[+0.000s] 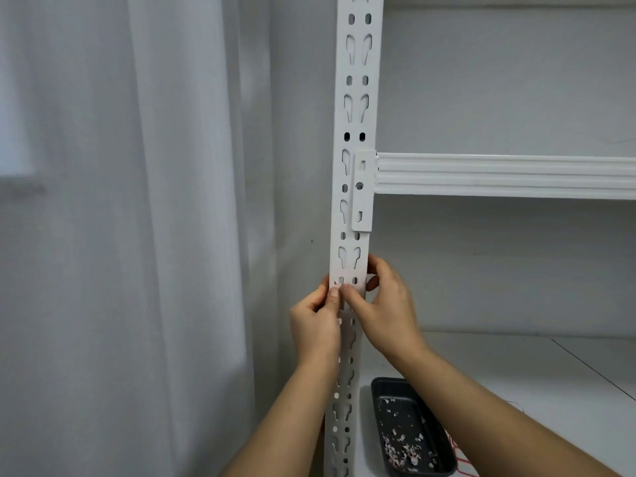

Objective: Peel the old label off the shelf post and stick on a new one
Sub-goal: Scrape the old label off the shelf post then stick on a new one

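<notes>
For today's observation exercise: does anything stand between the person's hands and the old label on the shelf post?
Nothing visible does. The left hand and right hand both reach the label remnant on the shelf post, fingertips meeting right at it.

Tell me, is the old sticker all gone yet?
Not quite. Lots of torn scraps already lie in the dark tray, so much is scraped off. Right now the left hand and right hand pick at a small red remnant on the shelf post. No new label shows on the post.
</notes>
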